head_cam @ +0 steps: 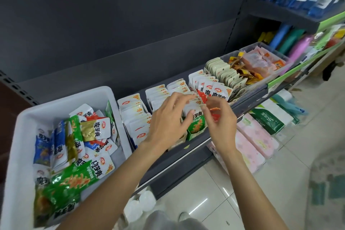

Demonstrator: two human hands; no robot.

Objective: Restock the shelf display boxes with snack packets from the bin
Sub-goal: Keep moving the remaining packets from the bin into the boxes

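Observation:
A white plastic bin (22, 129) sits on the shelf at the left, full of loose snack packets (93, 127) in white, green, blue and red. To its right stand several display boxes packed with upright packets. My left hand (166, 119) and my right hand (220, 117) are both over the green display box (196, 132). Together they pinch the top edges of a few white packets (194, 104) standing at the front of that box. The left thumb lies against a packet's green front.
Further right on the dark shelf (179, 155) stand a red box of packets (211, 89), a row of pale packets (222, 71) and clear tubs of orange snacks (261, 59). Tissue packs (257, 136) fill the lower shelf. Tiled floor lies at the right.

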